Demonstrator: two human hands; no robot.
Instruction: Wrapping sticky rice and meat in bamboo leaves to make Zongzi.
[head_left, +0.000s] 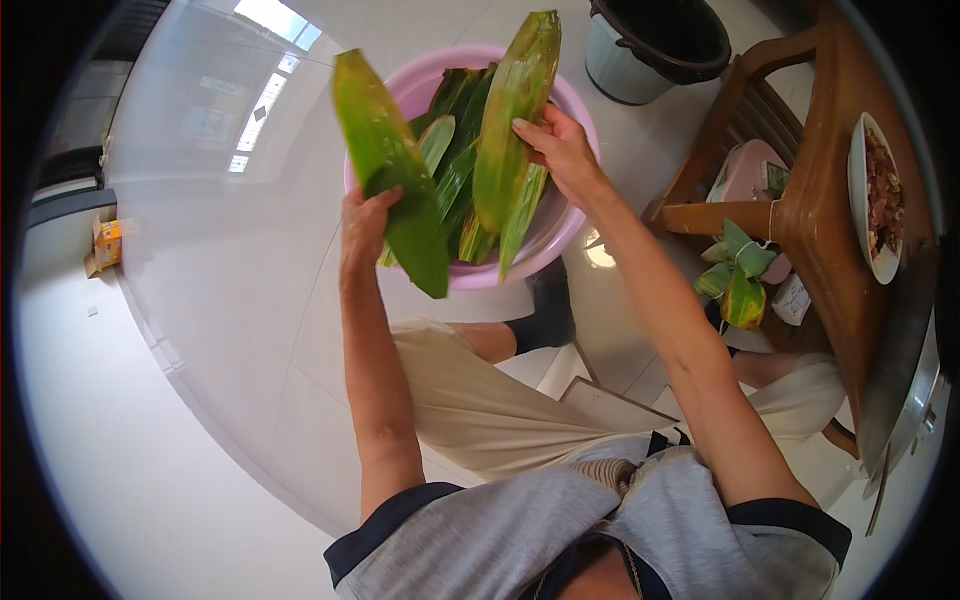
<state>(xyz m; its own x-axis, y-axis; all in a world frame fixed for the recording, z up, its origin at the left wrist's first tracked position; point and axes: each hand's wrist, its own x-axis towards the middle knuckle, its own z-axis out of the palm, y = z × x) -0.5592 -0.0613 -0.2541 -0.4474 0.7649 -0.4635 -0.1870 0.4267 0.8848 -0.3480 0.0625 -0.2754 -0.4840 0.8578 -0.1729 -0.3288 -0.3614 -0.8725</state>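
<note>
A broad green leaf (390, 172), wet and yellowish toward its upper end, is held by my left hand (367, 221), with the thumb across its face. Pinched in my right hand (559, 146) is a second long leaf (514, 120), mottled yellow-green and shiny. Both leaves are raised above a pink plastic basin (589, 112). Inside the basin lie several more long leaves (457, 184), dark green to yellow-striped, overlapping one another. The leaves in my hands hide parts of that pile and of the basin's rim.
A bucket (630, 64) with a dark rim stands beyond the basin. On the right, a brown wooden table (825, 157) bears a white dish (855, 161) of what looks like cut meat. Under it are a tied leaf bundle (742, 274) and a pink container (731, 176). A yellow carton (109, 244) stands far left.
</note>
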